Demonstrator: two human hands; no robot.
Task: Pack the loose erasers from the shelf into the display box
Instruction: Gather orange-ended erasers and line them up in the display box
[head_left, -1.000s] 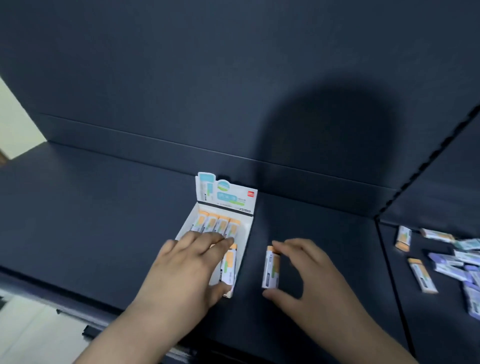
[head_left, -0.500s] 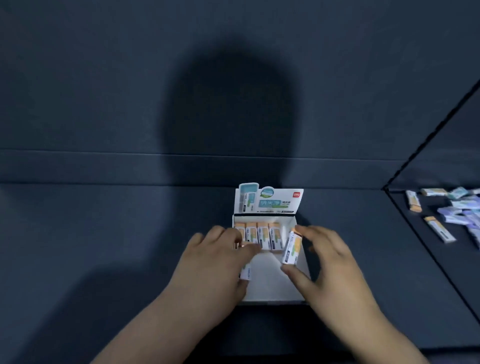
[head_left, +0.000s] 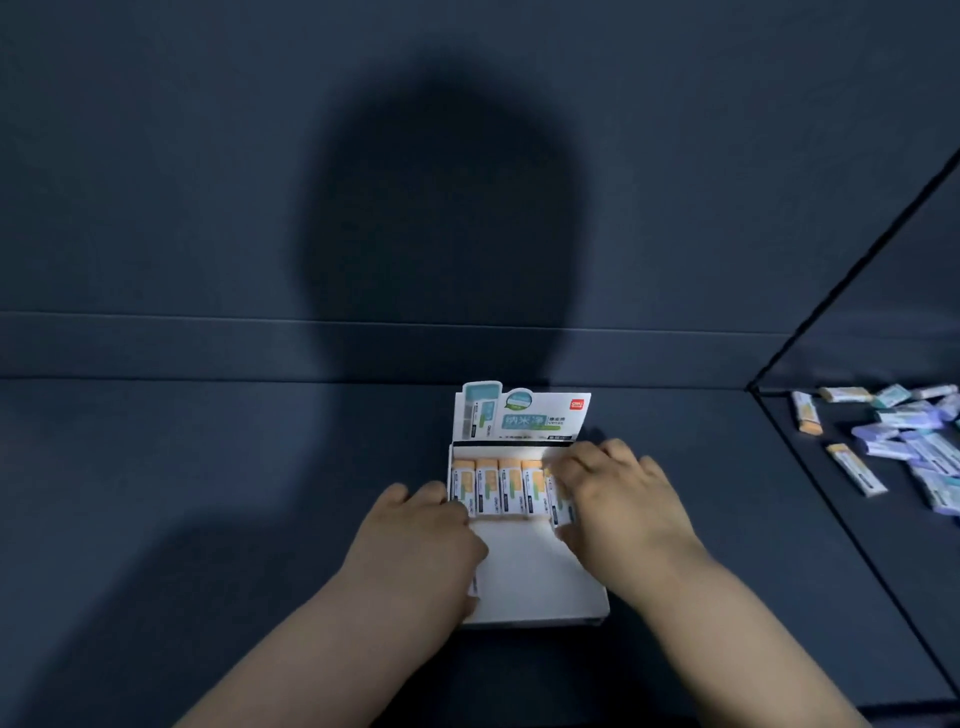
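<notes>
Right hand (head_left: 623, 499) fingers (head_left: 576, 467) pinch the eraser (head_left: 560, 506) at the row's right end; left hand (head_left: 421, 535) grips the box (head_left: 540, 571) by its left wall.

Back panel (head_left: 208, 156): standing dark blue-grey and plain, filling the upper half of the view.
Horizontal band (head_left: 156, 345): running along the foot of the back panel, catching a thin line of light on its upper edge.
Large shadow (head_left: 441, 234): lying rounded on the middle of the back panel, reaching down across the band.
Lower shadow (head_left: 156, 597): spreading broadly in the lower left.
Black seam (head_left: 852, 270): slanting down from the upper right edge, meeting the band's right end.
</notes>
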